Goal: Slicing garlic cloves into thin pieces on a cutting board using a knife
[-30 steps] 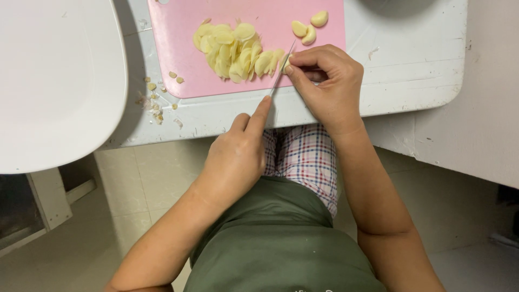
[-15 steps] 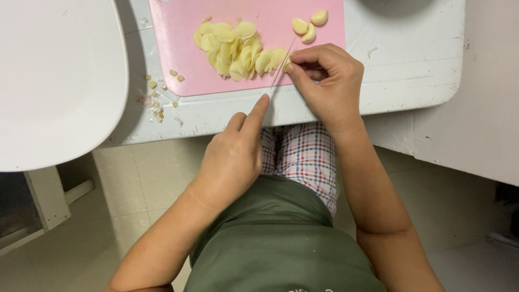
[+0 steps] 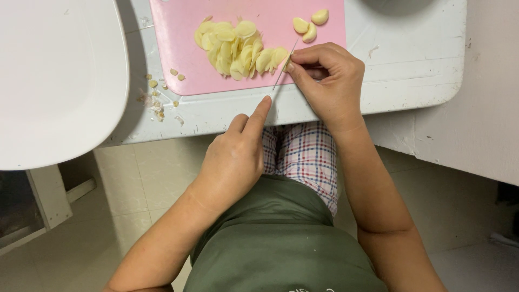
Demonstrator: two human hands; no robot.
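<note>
White and scuffed, the counter (image 3: 411, 65) carries everything we work on, with a big white rounded lid or seat (image 3: 54, 81) lying off to its left. Pink cutting board (image 3: 178, 48) sits on the counter just ahead of us. On the board, most of the garlic is already cut: a heap of thin pale slices (image 3: 238, 48) spreads across its middle. Just beside the heap, toward the far right corner, we count three whole cloves (image 3: 308, 27) not yet cut, so we judge the slicing well over halfway through.

Our left hand (image 3: 232, 162) is closed around the handle of a thin knife (image 3: 284, 65), index finger stretched along its back, the blade lying slanted at the right end of the heap. Our right hand (image 3: 330, 81) has its fingers (image 3: 311, 54) curled tight at the blade, pinching what seems a small piece of garlic, mostly hidden. Small trimmed ends and bits of skin (image 3: 157, 100) lie on the counter by the board's left corner.
</note>
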